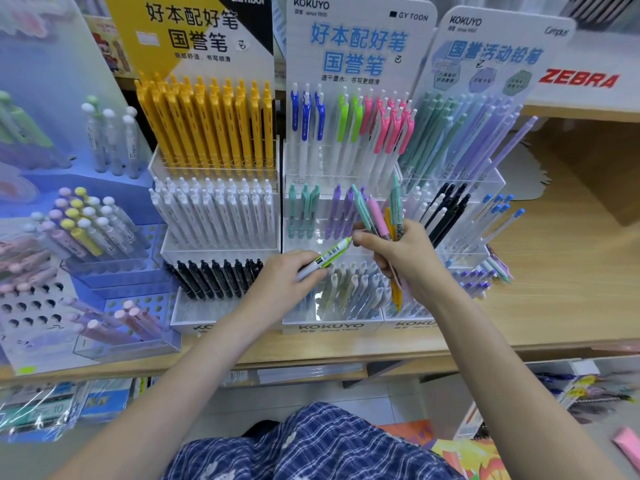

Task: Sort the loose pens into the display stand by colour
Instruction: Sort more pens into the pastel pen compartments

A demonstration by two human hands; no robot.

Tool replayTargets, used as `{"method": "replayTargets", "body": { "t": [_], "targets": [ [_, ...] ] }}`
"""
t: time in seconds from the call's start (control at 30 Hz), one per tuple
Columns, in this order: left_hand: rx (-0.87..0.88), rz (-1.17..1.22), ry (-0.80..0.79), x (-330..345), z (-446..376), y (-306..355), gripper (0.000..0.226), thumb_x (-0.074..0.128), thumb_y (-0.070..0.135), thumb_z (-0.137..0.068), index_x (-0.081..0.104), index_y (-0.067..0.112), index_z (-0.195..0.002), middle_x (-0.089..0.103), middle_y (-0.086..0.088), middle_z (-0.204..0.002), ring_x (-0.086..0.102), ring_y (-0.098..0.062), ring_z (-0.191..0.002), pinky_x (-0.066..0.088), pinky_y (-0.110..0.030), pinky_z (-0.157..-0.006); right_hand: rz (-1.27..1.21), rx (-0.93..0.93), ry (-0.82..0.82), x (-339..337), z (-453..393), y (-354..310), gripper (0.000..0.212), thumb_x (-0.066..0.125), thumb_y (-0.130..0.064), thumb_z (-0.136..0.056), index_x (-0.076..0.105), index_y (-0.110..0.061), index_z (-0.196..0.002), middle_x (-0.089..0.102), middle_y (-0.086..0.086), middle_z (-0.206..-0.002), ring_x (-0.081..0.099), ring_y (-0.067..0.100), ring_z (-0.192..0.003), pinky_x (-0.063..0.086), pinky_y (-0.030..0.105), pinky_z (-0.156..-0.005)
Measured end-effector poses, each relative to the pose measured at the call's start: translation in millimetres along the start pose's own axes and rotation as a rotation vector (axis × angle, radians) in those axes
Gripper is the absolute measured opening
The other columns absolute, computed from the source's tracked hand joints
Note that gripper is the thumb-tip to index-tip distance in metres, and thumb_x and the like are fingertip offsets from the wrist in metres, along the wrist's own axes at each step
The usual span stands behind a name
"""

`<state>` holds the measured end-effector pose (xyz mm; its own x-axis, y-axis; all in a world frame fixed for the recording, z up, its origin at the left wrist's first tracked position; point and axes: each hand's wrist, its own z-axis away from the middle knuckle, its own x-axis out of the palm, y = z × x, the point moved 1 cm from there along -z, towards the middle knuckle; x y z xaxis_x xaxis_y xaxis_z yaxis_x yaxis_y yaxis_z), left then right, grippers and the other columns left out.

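Fingers of the left hand (294,271) pinch a lime-green pen (325,259) with a white barrel and a barcode sticker, held slanted in front of the middle display stand (332,327), its green end pointing up toward the right hand (398,258). That hand's fingers are wrapped round a bundle of loose pens (381,216), mint, pink, orange and patterned, fanned upward with an orange one hanging below the palm. The stand is clear stepped acrylic with a white card back; its top row holds blue, green and pink-clipped pens (349,123), the middle row mint and purple ones, the bottom row pale ones. Left of it stands a matching rack of yellow pens (207,123), white ones and black ones; to the right, pastel mechanical pencils (460,133). All sit on a light wooden shelf (536,306) in a shop, with packaged goods on the shelf beneath.
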<state>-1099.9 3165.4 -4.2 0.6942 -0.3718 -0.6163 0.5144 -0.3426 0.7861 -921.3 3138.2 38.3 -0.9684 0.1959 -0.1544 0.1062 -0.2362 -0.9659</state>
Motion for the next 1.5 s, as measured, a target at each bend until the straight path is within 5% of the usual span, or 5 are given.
{"method": "replayTargets", "body": {
  "t": [0.37,0.63,0.93,1.27,1.5],
  "targets": [
    [-0.086,0.308,0.003,-23,-2,1,0.019,0.057,0.019,-0.091,0.062,0.036,-0.099,0.068,0.0,-0.086,0.059,-0.016,-0.075,0.045,-0.024,-0.06,-0.289,0.004,0.202,-18,4,-5,0.013,0.069,-0.01,-0.082,0.062,0.0,-0.079,0.041,-0.004,-0.04,0.034,0.01,-0.036,0.03,0.02,-0.037],
    [0.149,-0.182,0.146,-50,-29,25,0.03,0.051,0.019,-0.094,0.057,0.015,-0.123,0.057,0.0,-0.123,0.048,-0.008,-0.112,0.028,-0.017,-0.098,-0.16,-0.275,0.305,-14,-12,-78,0.017,0.07,-0.01,-0.082,0.056,-0.001,-0.085,0.045,-0.002,-0.042,0.039,0.01,-0.035,0.033,0.021,-0.038],
    [0.122,-0.592,0.066,-63,-74,12,0.054,0.041,0.035,-0.098,0.028,0.01,-0.144,0.028,-0.007,-0.152,0.023,-0.018,-0.14,0.011,-0.028,-0.115,0.544,-0.803,0.442,-10,-55,-130,0.03,0.064,-0.011,-0.083,0.042,-0.017,-0.064,0.033,-0.011,-0.052,0.03,0.007,-0.049,0.023,0.019,-0.05],
    [0.178,-0.619,0.111,-69,-78,12,0.058,0.049,0.044,-0.092,0.039,0.013,-0.14,0.039,-0.003,-0.146,0.035,-0.015,-0.134,0.021,-0.026,-0.111,0.843,-0.722,0.312,-8,-71,-112,0.016,0.059,-0.012,-0.088,0.052,-0.009,-0.074,0.043,-0.004,-0.056,0.042,0.016,-0.05,0.031,0.03,-0.053],
    [0.174,-0.594,0.129,-69,-81,11,0.055,0.05,0.046,-0.091,0.046,0.013,-0.135,0.045,-0.003,-0.142,0.042,-0.017,-0.129,0.03,-0.03,-0.108,1.257,-0.568,0.196,-5,-97,-142,0.019,0.057,-0.021,-0.089,0.064,-0.004,-0.094,0.046,0.012,-0.112,0.054,0.033,-0.085,0.035,0.033,-0.062]
  ]
}}
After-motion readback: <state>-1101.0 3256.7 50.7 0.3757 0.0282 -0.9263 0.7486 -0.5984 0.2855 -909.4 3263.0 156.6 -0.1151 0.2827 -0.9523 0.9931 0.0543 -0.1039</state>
